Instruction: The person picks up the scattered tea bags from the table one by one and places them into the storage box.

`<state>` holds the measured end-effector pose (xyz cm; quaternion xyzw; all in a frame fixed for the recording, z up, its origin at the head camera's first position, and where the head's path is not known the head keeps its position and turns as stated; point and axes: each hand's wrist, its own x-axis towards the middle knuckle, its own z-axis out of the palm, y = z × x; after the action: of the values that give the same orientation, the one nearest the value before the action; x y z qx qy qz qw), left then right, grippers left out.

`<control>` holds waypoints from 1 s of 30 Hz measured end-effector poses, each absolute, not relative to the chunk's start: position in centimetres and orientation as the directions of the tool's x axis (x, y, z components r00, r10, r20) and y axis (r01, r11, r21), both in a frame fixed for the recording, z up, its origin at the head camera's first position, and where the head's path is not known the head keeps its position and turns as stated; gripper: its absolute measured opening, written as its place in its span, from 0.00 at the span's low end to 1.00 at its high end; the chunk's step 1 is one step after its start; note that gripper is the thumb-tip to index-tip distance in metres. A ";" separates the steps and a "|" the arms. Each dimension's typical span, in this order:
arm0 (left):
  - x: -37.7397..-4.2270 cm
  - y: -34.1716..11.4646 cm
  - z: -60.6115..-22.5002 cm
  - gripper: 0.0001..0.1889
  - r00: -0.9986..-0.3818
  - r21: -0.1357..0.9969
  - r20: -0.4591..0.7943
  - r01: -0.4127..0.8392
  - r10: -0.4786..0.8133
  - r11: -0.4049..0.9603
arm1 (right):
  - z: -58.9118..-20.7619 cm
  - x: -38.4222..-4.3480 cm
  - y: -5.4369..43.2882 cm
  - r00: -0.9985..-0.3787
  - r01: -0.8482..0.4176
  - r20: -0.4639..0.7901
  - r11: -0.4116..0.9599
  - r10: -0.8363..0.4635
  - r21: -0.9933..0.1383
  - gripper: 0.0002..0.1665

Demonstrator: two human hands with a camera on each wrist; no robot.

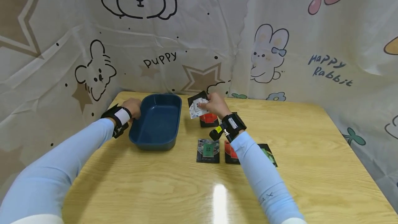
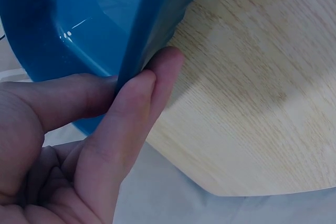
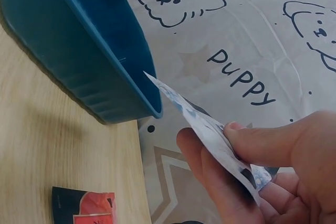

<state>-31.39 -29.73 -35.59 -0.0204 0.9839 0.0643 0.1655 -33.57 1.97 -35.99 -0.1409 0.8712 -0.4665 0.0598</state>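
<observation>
My left hand (image 1: 133, 108) pinches the left rim of a dark blue rectangular basin (image 1: 155, 123), its thumb inside and fingers outside. To the right of the basin, my right hand (image 1: 216, 105) holds a small white patterned packet (image 1: 197, 108) between thumb and fingers. In the right wrist view this white packet (image 3: 202, 135) is seen almost edge-on, near the basin's corner. Behind it in the head view shows a dark packet (image 1: 199, 95); whether the hand holds that too, I cannot tell. Below lies a red and black packet (image 1: 209, 120), partly covered by the hand and white packet.
Nearer on the wooden table (image 1: 149, 182) lie a black packet with a green label (image 1: 208, 150), a red and black packet (image 1: 230, 153) and a dark green packet (image 1: 269, 155). My right forearm partly covers the last two. A printed cloth (image 1: 192, 37) hangs behind the table.
</observation>
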 end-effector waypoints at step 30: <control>-31.2 -29.5 -35.8 0.07 -0.948 0.145 -0.315 -0.091 -0.041 0.985 | -36.2 -32.5 -1.7 -0.899 -0.286 0.073 0.454 -0.431 -0.844 0.07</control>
<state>-31.16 -29.52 -35.81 -0.0336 0.9838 0.0790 0.1572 -32.52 -1.71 -36.20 -0.2113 0.8492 -0.4780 0.0757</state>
